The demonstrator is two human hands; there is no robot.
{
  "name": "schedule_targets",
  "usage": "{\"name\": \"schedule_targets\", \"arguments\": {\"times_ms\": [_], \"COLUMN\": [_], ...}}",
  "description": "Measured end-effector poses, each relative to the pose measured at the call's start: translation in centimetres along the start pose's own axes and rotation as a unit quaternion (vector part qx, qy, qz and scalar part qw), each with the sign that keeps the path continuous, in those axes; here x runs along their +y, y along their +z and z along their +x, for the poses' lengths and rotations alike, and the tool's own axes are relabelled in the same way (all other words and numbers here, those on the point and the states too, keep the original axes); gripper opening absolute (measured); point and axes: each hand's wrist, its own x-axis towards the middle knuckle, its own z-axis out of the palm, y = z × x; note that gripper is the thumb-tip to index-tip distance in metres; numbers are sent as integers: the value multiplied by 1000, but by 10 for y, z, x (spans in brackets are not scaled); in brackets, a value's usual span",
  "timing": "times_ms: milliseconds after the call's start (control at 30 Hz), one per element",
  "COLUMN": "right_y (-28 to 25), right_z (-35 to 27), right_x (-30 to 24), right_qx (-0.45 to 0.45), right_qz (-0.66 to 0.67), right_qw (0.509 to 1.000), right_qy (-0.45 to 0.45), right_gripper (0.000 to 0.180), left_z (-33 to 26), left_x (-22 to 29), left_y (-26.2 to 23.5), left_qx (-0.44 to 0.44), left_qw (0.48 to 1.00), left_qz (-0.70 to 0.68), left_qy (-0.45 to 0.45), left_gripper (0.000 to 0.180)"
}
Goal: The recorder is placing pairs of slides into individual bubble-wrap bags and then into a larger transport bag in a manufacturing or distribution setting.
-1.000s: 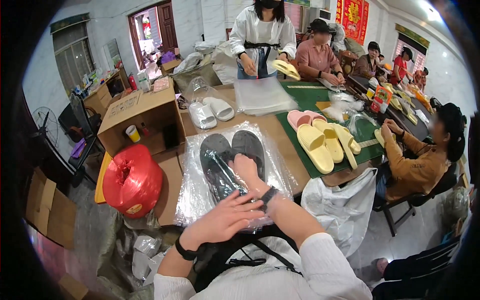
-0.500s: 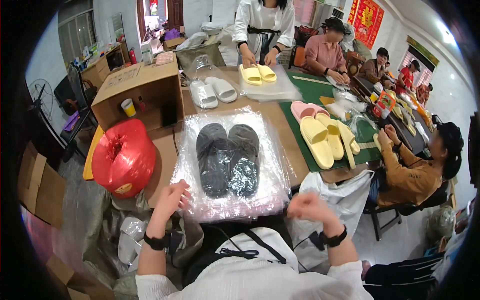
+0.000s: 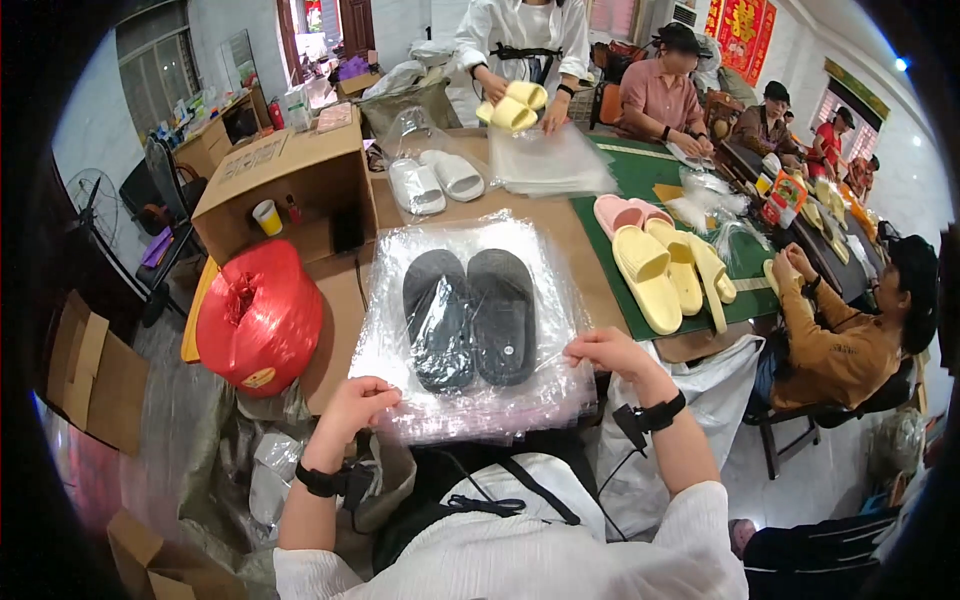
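A pair of dark grey slippers (image 3: pixel 468 316) lies side by side on a stack of clear plastic bags (image 3: pixel 540 260) on the brown table (image 3: pixel 585 270). My left hand (image 3: pixel 352 405) pinches the near left edge of the plastic stack. My right hand (image 3: pixel 603 353) grips the near right edge of the same stack. Both wrists wear black bands.
A red sack (image 3: pixel 260 312) sits at the left, behind it an open cardboard box (image 3: pixel 285 180). White slippers in a bag (image 3: pixel 435 180) lie further back. Yellow and pink slippers (image 3: pixel 660 260) rest on a green mat. Other people work around the table; one holds yellow slippers (image 3: pixel 512 105).
My hands came off the slippers, dropped back toward me, then moved up to grip the near edge of the plastic stack on both sides. The far person picked up yellow slippers.
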Motion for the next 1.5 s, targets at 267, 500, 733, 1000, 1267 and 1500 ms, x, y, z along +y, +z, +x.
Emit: {"name": "schedule_targets", "arguments": {"times_ms": [267,500,733,1000,1267,1500], "right_y": [-4,13,54,99,130,161], "right_z": [-25,-4,23,12,7,-8], "right_x": [-49,-60,16,-25,7,-21], "right_qx": [20,126,237,319,418,459], "right_qz": [147,251,178,74,-46,-101], "right_qw": [987,923,923,929,815,792], "right_qy": [-57,-261,-247,-171,-399,-389], "right_gripper": [22,22,28,40,49,33], "left_z": [-19,13,27,45,9,-11], "left_x": [47,38,-13,3,31,25], "left_y": [8,16,37,76,83,110], "left_qx": [41,128,178,179,-105,-109], "left_qw": [990,913,914,945,890,821], "left_qz": [-79,-119,62,-224,-429,-537], "left_qy": [112,369,358,155,112,162], "left_gripper": [13,6,6,32,32,41]}}
